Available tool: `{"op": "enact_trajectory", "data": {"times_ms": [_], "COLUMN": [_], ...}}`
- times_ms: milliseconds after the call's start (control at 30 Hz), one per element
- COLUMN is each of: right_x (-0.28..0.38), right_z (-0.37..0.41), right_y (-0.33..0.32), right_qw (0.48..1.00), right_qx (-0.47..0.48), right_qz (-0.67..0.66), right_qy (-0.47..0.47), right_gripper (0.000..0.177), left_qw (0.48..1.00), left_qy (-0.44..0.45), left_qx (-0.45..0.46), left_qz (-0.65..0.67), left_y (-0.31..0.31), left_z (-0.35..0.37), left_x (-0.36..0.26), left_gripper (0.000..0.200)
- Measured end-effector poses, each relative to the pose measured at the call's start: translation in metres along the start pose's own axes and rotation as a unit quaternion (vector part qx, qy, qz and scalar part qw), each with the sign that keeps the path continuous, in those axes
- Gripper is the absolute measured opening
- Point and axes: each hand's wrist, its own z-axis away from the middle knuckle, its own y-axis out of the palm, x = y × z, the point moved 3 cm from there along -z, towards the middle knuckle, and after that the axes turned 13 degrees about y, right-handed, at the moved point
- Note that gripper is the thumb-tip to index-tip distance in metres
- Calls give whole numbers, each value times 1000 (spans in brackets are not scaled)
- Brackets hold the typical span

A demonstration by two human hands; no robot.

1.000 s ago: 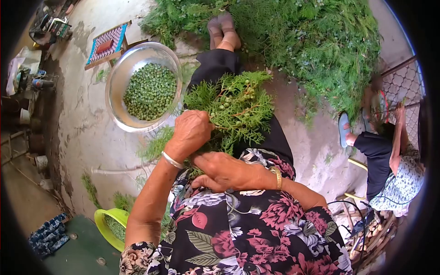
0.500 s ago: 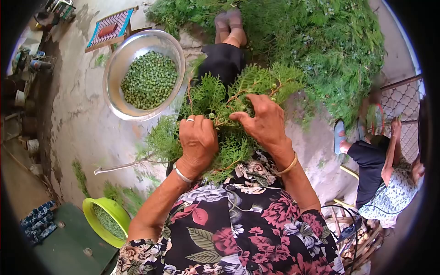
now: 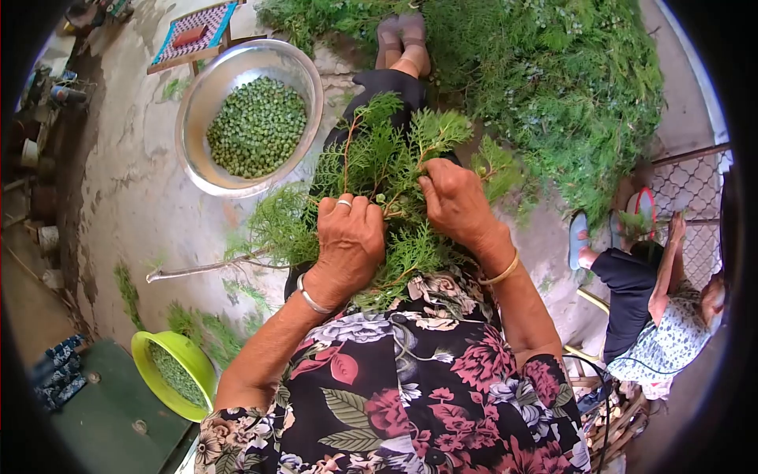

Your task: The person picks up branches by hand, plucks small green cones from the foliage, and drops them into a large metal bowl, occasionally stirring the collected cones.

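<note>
A leafy green cypress branch (image 3: 371, 158) with small round green cones lies across my lap. My left hand (image 3: 351, 241), wearing a ring and a silver bracelet, is closed on its stems. My right hand (image 3: 462, 205), with a gold-coloured bangle, has its thumb and curled fingers pinched on a twig; the fingertips are partly hidden. Ahead and to the left, a wide steel basin (image 3: 196, 130) holds a heap of green cones (image 3: 257, 126). A bare, woody stick end (image 3: 201, 271) juts out left of my lap.
Cut cypress greenery (image 3: 568, 110) is heaped at front right. A woven stool (image 3: 170, 51) stands beyond the basin. At lower left are a lime-green bowl (image 3: 140, 367) and a dark green surface (image 3: 103, 419). Another person (image 3: 659, 340) sits at right near firewood (image 3: 632, 430).
My right hand has come lower and its thumb and fingers have closed together on a twig. The branch tips have shifted. The seated person's arm and the view have moved slightly.
</note>
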Motion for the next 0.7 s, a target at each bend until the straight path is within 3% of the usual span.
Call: {"op": "enact_trajectory", "data": {"times_ms": [100,167,233,333,467,533,700], "right_x": [-5,2,11,25,34,34,33], "right_z": [-6,-5,-1,10,15,17,25], "right_y": [-10,-17,-19,-18,-16,-11,1], "right_qw": [996,995,994,986,986,985,981], "right_qx": [66,62,55,7,-11,-21,-46], "right_qz": [-52,-72,-92,-165,-164,-168,-150], "right_qy": [22,27,31,19,14,17,110], "right_gripper": [11,11,11,11,12,13,17], "left_qw": [1000,999,976,978,989,988,990], "left_qy": [0,-3,-36,-39,-49,-32,-30], "left_qx": [11,25,-135,-160,-105,-128,-140], "left_qz": [25,42,170,128,93,81,20], "left_y": [-3,-6,-19,-29,-18,-7,2], "left_z": [0,-2,-5,-15,-36,-39,-36], "left_x": [0,-1,2,3,0,4,0], "left_gripper": [24,26,34,42,21,17,18]}}
